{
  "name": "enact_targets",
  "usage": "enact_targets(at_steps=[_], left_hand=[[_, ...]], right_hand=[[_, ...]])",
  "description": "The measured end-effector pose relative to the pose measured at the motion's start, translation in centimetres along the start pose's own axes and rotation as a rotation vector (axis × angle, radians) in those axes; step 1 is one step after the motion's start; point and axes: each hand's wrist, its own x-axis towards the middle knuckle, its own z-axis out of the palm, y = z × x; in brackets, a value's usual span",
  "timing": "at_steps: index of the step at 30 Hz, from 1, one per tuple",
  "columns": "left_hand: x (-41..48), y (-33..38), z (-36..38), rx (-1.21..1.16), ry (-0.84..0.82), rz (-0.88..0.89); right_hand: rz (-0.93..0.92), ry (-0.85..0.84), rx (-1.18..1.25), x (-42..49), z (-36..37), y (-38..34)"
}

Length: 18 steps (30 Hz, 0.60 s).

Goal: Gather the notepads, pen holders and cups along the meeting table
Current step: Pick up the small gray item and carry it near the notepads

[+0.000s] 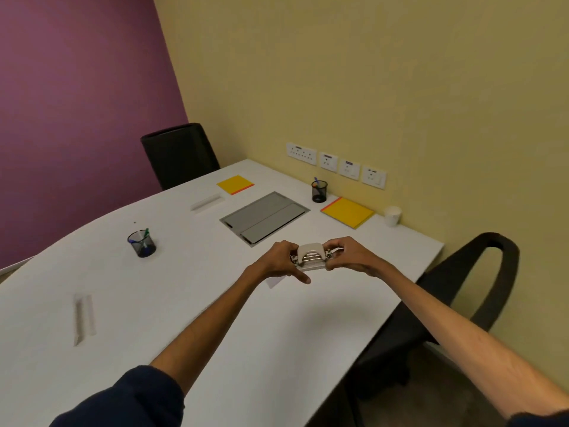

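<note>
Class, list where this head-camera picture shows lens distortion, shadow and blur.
Head view: the wide lens bows the meeting table edge; a faint shadow lies on it under the forearms; the hole punch held by left hand and right hand looks slightly soft; light is dim, even, glare-free.

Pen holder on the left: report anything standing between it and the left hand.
Nothing visible: only bare table lies between the pen holder and the left hand. That hand and the right hand grip a hole punch.

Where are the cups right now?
Head view: the cups stand far right on the table, against the wall, just beyond the right-hand notepad.
</note>
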Motion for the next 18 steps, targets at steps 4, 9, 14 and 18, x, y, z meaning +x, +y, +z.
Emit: enact_targets(at_steps=[4, 9, 14, 18], left_hand=[[2.3, 3.2, 1.6, 0.051, 0.049, 0.036], [6.6, 5.6, 3.2, 0.098, 0.098, 0.047], [11.8, 6.3, 5.4, 0.074, 0.092, 0.028], [15.5, 6.2, 6.7, 0.036, 0.098, 0.014]], right_hand=[[0.029, 0.061, 0.094, -1.4, -2.9, 1.3], [0.092, 0.185, 0.072, -1.1, -5.7, 4.2], [0.146, 0.189, 0.018, 1.3, -9.0, 7.7], [0.16, 0.156, -0.019, 4.1, -11.4, 9.9]])
